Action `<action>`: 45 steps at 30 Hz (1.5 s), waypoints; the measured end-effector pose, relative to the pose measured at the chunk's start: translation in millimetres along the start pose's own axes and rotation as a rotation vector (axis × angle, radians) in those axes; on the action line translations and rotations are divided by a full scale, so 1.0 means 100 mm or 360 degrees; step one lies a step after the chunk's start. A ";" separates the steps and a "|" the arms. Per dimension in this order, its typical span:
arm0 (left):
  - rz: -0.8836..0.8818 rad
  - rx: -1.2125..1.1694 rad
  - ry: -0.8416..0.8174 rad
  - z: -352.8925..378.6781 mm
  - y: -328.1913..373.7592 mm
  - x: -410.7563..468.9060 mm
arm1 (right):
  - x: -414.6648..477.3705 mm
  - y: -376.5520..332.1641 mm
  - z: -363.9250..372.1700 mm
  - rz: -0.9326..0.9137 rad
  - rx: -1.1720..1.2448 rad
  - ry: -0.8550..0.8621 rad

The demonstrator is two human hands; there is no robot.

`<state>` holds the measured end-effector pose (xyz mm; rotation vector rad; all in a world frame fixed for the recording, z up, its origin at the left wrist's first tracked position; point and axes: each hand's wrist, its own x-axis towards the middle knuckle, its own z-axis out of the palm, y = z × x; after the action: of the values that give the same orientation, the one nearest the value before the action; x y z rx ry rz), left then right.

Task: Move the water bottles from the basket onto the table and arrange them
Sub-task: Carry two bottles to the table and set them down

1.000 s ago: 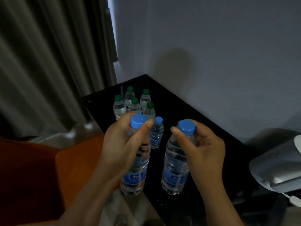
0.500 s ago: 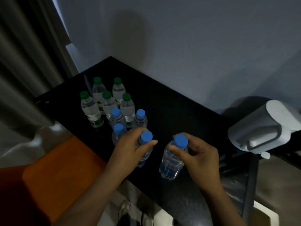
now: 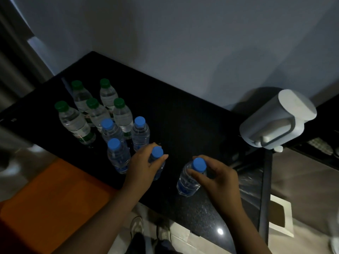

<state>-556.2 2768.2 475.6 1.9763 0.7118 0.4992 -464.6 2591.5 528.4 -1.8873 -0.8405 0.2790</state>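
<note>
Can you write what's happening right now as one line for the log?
left hand: grip on blue-cap bottle | right hand: grip on blue-cap bottle | both upright on black table | five green-cap bottles behind

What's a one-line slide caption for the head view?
Left hand and right hand each grip a blue-capped bottle on the black table, beside three blue-capped and five green-capped bottles.

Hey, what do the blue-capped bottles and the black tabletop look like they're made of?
Blue-capped bottles: likely thin clear plastic, since the water and ribbed walls show through; the caps look like matte opaque plastic. Black tabletop: seemingly polished stone or laminate, speckled near the front edge with a sharp light glint; the dim view leaves it open.
</note>
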 end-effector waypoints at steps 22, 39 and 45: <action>0.0056 0.0134 0.0062 0.04 -0.12 0.07 | 0.12 0.38 0.28 0.0147 -0.0100 0.0025; 0.0013 0.0196 0.0076 0.08 -0.10 0.10 | 0.37 0.40 0.41 0.0144 -0.0122 0.0081; 0.0037 0.0213 0.0094 0.08 -0.07 0.10 | 0.42 0.43 0.44 0.0253 -0.0383 -0.0009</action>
<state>-546.2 2772.4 466.0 2.1039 0.7775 0.5374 -438.4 2639.7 478.1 -2.1844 -0.7555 0.2912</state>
